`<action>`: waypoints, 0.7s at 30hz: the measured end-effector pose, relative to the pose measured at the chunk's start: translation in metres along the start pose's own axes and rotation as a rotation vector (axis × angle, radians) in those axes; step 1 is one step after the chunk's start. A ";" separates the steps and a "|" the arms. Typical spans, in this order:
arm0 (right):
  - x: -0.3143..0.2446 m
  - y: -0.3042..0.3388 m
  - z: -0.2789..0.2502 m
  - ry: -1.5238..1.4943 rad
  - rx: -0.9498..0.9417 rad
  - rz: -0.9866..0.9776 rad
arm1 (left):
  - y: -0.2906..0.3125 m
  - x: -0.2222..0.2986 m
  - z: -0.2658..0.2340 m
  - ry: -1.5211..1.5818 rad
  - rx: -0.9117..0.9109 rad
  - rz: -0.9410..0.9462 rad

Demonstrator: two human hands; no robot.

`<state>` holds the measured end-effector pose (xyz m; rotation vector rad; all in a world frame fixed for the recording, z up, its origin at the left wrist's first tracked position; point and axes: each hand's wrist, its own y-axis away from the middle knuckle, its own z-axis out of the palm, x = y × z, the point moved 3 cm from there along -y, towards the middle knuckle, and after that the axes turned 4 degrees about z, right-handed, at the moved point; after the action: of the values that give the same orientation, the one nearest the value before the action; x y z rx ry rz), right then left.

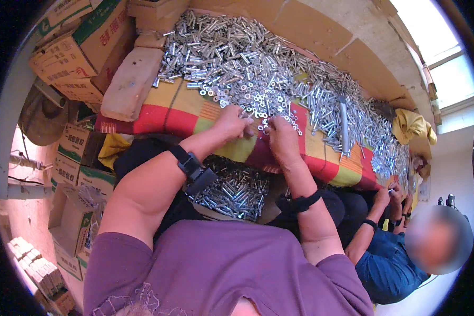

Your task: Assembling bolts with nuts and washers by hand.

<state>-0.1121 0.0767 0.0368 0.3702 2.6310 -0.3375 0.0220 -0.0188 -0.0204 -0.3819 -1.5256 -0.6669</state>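
Observation:
My left hand (233,124) is over the near edge of a checked cloth (166,113), its fingers drawn together in a pinch. Whatever sits between them is too small to make out. Close on its right, my right hand (283,137) curls with fingertips down among loose metal washers (262,103); its grip is hidden behind the knuckles. Beyond both hands spreads a large heap of shiny metal sleeves and bolts (221,50). Below the cloth's edge, between my forearms, a box holds more metal bolts (237,194).
A pale brick-like block (132,83) lies at the heap's left end. Cardboard boxes (84,52) are stacked at far left. A long metal bar (344,126) rests on the heap at right. A co-worker in a blue shirt (387,268) handles parts there, near a yellow cloth (412,125).

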 end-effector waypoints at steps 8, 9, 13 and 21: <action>-0.003 0.013 0.003 0.286 -0.092 0.017 | 0.013 0.020 0.004 -0.076 -0.024 0.011; -0.002 0.014 0.001 0.281 -0.099 0.018 | 0.014 0.021 0.005 -0.109 -0.036 -0.006; 0.005 0.018 -0.004 0.310 -0.054 -0.037 | 0.009 0.013 0.009 -0.176 -0.143 0.036; 0.004 0.010 -0.012 -0.902 -0.234 0.454 | 0.007 0.017 0.016 -0.117 -0.292 0.185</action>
<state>-0.1173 0.0902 0.0437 0.5581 1.6244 -0.0177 0.0126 -0.0067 -0.0017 -0.7855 -1.4829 -0.7317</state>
